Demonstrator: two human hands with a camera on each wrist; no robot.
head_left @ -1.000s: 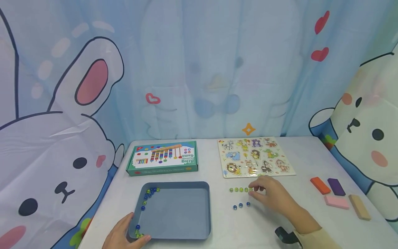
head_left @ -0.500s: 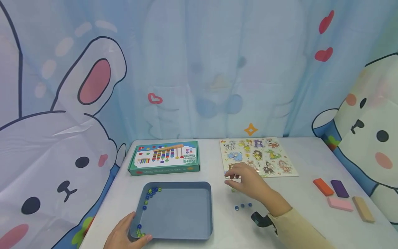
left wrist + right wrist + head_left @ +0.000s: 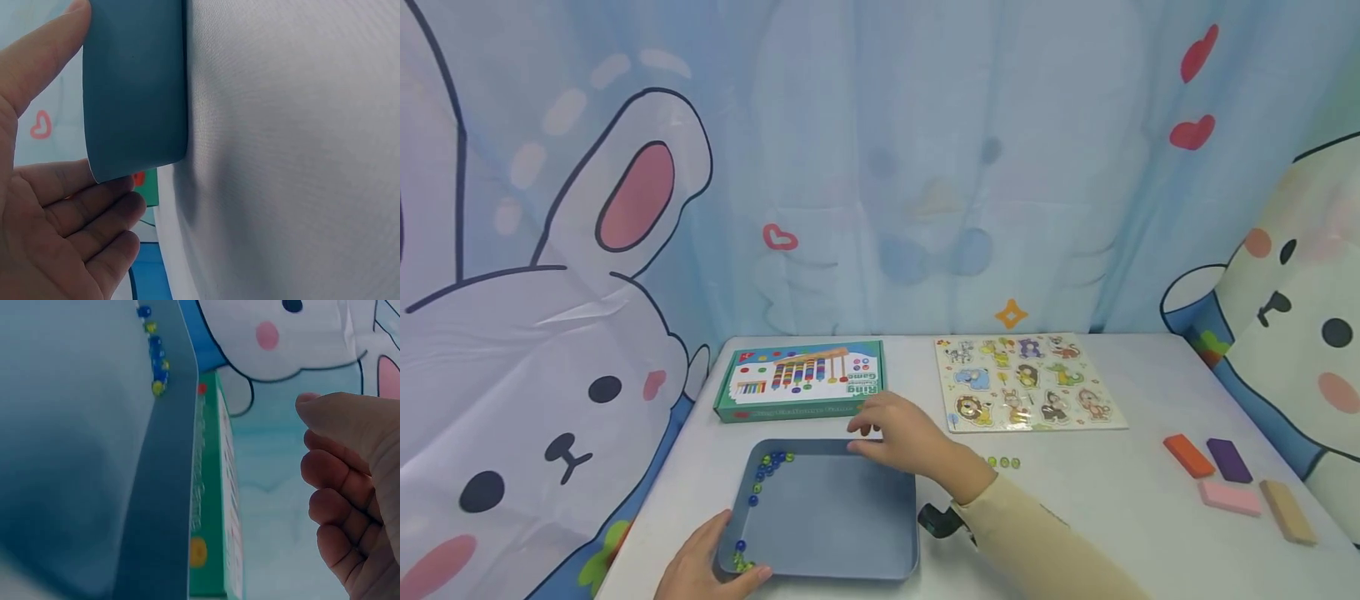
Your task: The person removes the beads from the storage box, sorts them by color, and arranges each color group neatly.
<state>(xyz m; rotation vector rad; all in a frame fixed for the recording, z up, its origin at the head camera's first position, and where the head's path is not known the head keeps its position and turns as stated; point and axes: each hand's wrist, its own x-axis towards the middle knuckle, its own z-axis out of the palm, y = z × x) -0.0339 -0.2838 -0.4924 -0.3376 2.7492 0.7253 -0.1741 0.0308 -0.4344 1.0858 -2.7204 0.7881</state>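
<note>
A blue-grey tray [image 3: 835, 517] lies on the white table, with blue and green marbles [image 3: 766, 467] along its left side and more in its near left corner. My left hand [image 3: 706, 560] grips that corner, thumb at the near rim, fingers outside the wall; the left wrist view shows the fingers [image 3: 94, 209] against it. Over the tray's far right part hovers my right hand [image 3: 904, 435]. Its thumb and index finger stand apart in the head view, and no marble shows between the fingers [image 3: 328, 469]. Right of the tray, three green marbles [image 3: 1003, 462] show beside the forearm.
Behind the tray stands a green ring game box [image 3: 801, 379]. An animal puzzle board [image 3: 1028, 383] lies at the back right. Orange, purple, pink and wooden blocks [image 3: 1231, 497] sit at the far right. A printed curtain [image 3: 880, 167] hangs behind the table.
My right hand has moved left from the row of green marbles to above the tray. Its forearm now covers the blue marbles and part of the green row. The left hand stays at the tray.
</note>
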